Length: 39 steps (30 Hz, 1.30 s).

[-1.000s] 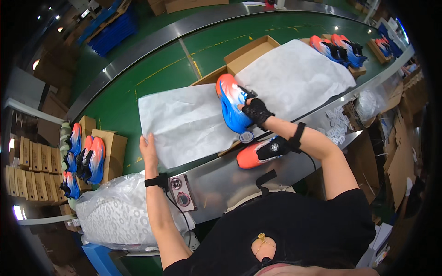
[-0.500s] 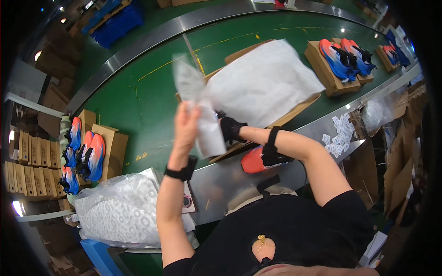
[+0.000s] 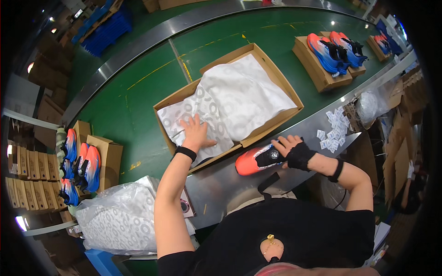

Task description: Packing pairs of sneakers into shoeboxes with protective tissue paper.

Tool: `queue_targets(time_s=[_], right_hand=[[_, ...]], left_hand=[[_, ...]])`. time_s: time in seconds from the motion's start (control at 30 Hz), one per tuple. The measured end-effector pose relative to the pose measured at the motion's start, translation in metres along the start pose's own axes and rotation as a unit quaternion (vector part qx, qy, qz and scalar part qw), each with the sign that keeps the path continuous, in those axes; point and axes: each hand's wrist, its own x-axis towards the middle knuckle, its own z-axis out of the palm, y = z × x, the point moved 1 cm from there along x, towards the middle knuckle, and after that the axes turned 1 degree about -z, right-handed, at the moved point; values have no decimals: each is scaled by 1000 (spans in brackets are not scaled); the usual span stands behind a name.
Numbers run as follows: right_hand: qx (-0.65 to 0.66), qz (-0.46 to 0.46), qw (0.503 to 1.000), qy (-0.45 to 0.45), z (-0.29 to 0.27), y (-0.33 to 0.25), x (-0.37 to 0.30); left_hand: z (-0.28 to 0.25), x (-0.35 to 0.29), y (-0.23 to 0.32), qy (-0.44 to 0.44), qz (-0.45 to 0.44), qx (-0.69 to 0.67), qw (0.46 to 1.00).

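An open cardboard shoebox [image 3: 294, 88] lies on the green belt, lined with white tissue paper [image 3: 244, 99] printed with grey rings. My left hand [image 3: 197, 133] rests on the paper at the box's left end, fingers spread and holding nothing. Whatever lies under the paper is hidden. In front of the box, a red, white and blue sneaker [image 3: 252, 160] with a black collar lies on the metal ledge, toe to the left. My right hand [image 3: 294, 152], in a black fingerless glove, curls around its heel end, fingers on the far side and thumb nearer me.
More sneakers [image 3: 328, 54] sit on cardboard boxes at the far right, others [image 3: 87, 168] beside boxes at the left. Small white packets [image 3: 335, 131] are scattered on the ledge's right end. A plastic bag of patterned paper [image 3: 119, 218] lies at the near left.
My left hand has lowered the blurred paper sheet into the box's left end and let it go. My right hand has left the box and come to the sneaker on the ledge.
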Motion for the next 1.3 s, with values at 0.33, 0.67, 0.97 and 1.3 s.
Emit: queue_targets(time_s=[0.33, 0.67, 0.97, 1.3], right_hand=[[195, -203, 950, 134, -85, -47, 38], [511, -2, 860, 6, -6, -42, 37], [398, 180, 788, 434, 60, 11, 80], [-17, -9, 967, 252, 56, -10, 83]], left_hand=[[-85, -127, 75, 188, 218, -363, 886], [9, -31, -7, 122, -149, -852, 487], [-26, 18, 27, -128, -116, -856, 486], [57, -10, 30, 323, -249, -542, 735]])
